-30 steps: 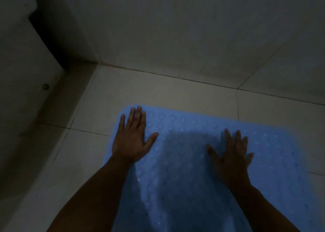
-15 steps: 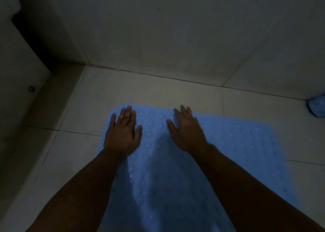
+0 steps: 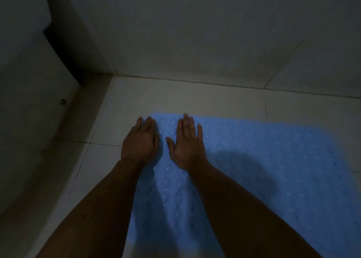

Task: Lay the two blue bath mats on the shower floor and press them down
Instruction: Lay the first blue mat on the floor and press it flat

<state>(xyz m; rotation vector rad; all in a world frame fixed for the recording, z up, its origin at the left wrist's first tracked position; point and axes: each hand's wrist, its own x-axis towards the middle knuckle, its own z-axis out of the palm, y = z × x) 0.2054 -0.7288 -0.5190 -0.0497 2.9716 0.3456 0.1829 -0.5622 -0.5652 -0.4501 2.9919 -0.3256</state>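
A blue bath mat with a bumpy, dotted surface lies flat on the pale tiled shower floor. My left hand presses palm down on the mat's far left corner, fingers straight. My right hand lies flat on the mat right beside it, fingers spread a little and pointing to the far edge. Both forearms reach in from the bottom of the view and cover part of the mat. Only one mat is in view.
A tiled wall rises just beyond the mat's far edge. On the left stands a raised ledge with a small round fitting and a dark gap behind it. Bare floor tiles lie left of the mat.
My right hand slid left across the mat from its middle and now lies beside my left hand. The left hand stayed at the corner. The view shifted, and a blue thing at the right edge left it.
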